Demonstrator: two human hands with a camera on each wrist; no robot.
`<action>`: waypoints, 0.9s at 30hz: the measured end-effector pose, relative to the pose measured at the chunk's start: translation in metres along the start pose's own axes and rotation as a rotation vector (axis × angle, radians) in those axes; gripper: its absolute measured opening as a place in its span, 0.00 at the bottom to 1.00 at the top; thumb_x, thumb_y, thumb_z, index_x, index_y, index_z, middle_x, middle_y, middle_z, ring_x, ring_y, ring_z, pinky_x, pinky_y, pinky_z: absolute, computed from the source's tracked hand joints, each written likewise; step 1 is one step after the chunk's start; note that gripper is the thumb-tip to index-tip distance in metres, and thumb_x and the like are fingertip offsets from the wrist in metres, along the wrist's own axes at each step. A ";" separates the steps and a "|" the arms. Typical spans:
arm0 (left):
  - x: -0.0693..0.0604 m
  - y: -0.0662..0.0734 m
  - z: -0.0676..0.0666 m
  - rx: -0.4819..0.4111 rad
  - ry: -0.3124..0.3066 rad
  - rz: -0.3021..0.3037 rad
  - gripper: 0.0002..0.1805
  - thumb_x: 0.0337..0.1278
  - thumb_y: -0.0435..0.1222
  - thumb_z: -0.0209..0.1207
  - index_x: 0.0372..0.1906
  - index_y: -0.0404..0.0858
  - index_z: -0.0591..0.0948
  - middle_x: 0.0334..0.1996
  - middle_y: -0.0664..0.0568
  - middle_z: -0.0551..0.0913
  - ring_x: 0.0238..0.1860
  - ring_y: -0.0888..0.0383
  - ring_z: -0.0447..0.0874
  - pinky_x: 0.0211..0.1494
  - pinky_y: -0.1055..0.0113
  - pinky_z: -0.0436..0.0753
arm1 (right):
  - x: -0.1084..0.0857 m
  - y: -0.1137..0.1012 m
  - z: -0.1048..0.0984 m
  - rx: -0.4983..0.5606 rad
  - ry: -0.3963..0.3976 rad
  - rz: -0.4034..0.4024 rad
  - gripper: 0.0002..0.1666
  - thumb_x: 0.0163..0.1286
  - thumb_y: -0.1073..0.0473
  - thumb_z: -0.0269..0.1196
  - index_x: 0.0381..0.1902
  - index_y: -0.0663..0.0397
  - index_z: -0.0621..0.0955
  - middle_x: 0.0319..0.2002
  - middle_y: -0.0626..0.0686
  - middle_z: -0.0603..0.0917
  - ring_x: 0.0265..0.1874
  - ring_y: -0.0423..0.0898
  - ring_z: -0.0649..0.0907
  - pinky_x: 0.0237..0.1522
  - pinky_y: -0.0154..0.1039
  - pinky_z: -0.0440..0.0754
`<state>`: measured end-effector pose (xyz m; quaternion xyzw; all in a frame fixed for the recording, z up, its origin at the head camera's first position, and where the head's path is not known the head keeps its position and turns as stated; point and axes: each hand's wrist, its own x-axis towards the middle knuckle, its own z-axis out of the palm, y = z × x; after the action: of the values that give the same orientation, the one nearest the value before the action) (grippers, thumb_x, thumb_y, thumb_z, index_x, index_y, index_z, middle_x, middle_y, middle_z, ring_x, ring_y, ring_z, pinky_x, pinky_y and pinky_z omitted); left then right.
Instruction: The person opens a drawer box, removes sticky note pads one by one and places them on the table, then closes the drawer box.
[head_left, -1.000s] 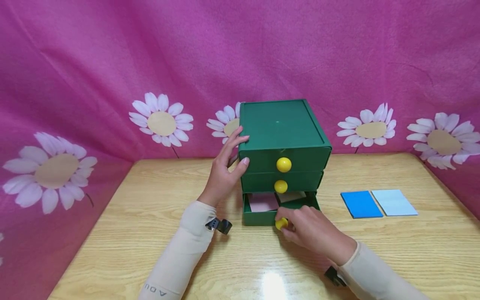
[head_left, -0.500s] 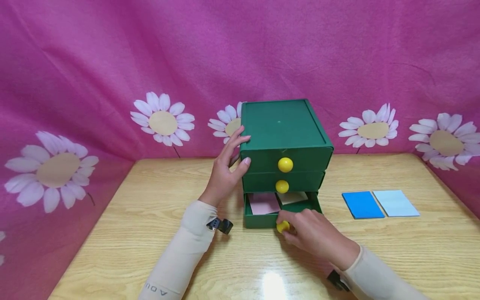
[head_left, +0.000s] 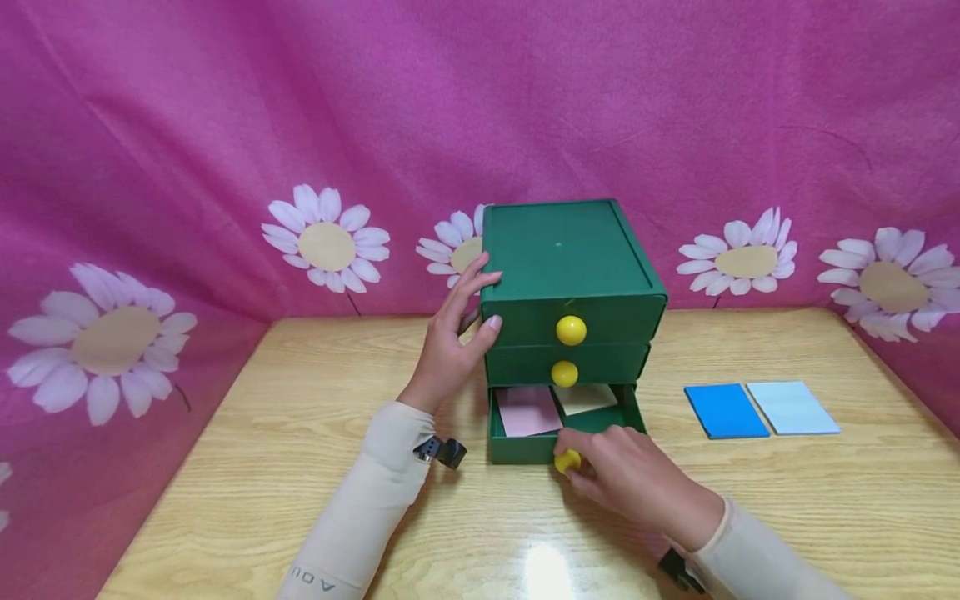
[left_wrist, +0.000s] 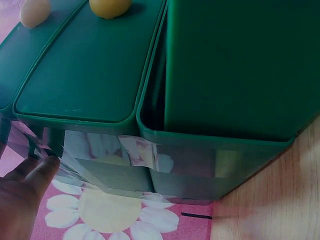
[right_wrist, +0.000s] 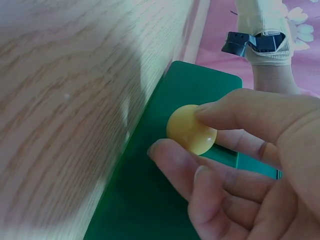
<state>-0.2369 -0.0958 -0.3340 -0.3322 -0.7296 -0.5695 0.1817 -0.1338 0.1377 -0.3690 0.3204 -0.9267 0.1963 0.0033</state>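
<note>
A green drawer unit with round yellow knobs stands on the table. Its bottom drawer is pulled partway out; the two drawers above are closed. Inside lie a pink square pad on the left and a cream one on the right. My right hand pinches the bottom drawer's yellow knob between thumb and fingers. My left hand rests against the unit's upper left side, fingers spread and thumb at the front edge. In the left wrist view, only some left fingers show.
To the right of the unit, a blue square pad and a light blue one lie side by side on the wooden table. A pink cloth with white daisies hangs behind and at the sides.
The bottom drawer has slid farther out toward me, with my right hand on its knob. More of the pink and cream pads shows. My left hand stays against the unit's side.
</note>
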 end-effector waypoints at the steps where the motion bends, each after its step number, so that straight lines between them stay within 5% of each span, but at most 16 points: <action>1: 0.000 0.005 0.000 -0.006 0.000 -0.003 0.27 0.63 0.35 0.53 0.68 0.45 0.68 0.75 0.59 0.55 0.73 0.60 0.55 0.67 0.51 0.68 | 0.000 0.000 0.000 -0.004 0.000 0.000 0.10 0.59 0.61 0.69 0.37 0.44 0.80 0.17 0.35 0.73 0.15 0.31 0.70 0.20 0.29 0.72; 7: -0.001 0.026 -0.001 -0.019 -0.001 -0.001 0.26 0.62 0.29 0.53 0.66 0.35 0.68 0.74 0.48 0.57 0.73 0.53 0.56 0.66 0.46 0.67 | -0.001 -0.003 0.000 -0.016 -0.006 0.004 0.10 0.59 0.60 0.69 0.36 0.43 0.80 0.18 0.35 0.74 0.16 0.30 0.71 0.22 0.30 0.73; 9: -0.001 0.026 -0.001 -0.023 -0.002 0.001 0.26 0.62 0.29 0.53 0.66 0.35 0.68 0.74 0.48 0.57 0.73 0.53 0.56 0.66 0.46 0.67 | -0.001 -0.003 -0.001 -0.013 -0.015 0.006 0.10 0.59 0.60 0.69 0.36 0.43 0.80 0.19 0.35 0.76 0.17 0.30 0.71 0.22 0.30 0.74; 14: 0.001 0.001 0.000 -0.003 -0.002 0.020 0.26 0.64 0.38 0.53 0.67 0.47 0.69 0.74 0.59 0.56 0.73 0.59 0.56 0.67 0.51 0.68 | -0.002 -0.004 -0.003 -0.003 -0.039 0.014 0.10 0.60 0.60 0.69 0.37 0.43 0.79 0.19 0.35 0.75 0.17 0.31 0.71 0.23 0.30 0.74; 16: 0.001 0.001 0.000 0.000 -0.004 0.020 0.26 0.65 0.38 0.53 0.68 0.47 0.69 0.75 0.59 0.56 0.73 0.59 0.56 0.66 0.51 0.68 | -0.002 -0.004 -0.003 0.000 -0.046 0.017 0.10 0.60 0.60 0.69 0.37 0.42 0.79 0.19 0.35 0.76 0.17 0.31 0.72 0.23 0.30 0.74; 21: 0.000 0.029 -0.002 -0.021 -0.008 0.009 0.26 0.62 0.28 0.52 0.66 0.35 0.68 0.74 0.46 0.56 0.73 0.54 0.56 0.67 0.47 0.66 | -0.003 -0.005 -0.002 -0.002 -0.042 0.014 0.11 0.59 0.61 0.69 0.36 0.42 0.79 0.21 0.35 0.77 0.18 0.31 0.72 0.24 0.30 0.75; 27: 0.001 0.014 -0.001 -0.016 -0.005 0.024 0.27 0.63 0.32 0.53 0.67 0.41 0.68 0.75 0.54 0.56 0.73 0.57 0.55 0.67 0.48 0.67 | -0.006 -0.006 -0.001 -0.002 -0.043 0.005 0.11 0.59 0.61 0.68 0.35 0.41 0.77 0.19 0.34 0.74 0.16 0.31 0.71 0.23 0.29 0.73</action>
<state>-0.2282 -0.0946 -0.3236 -0.3437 -0.7215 -0.5722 0.1842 -0.1260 0.1375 -0.3667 0.3220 -0.9276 0.1885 -0.0169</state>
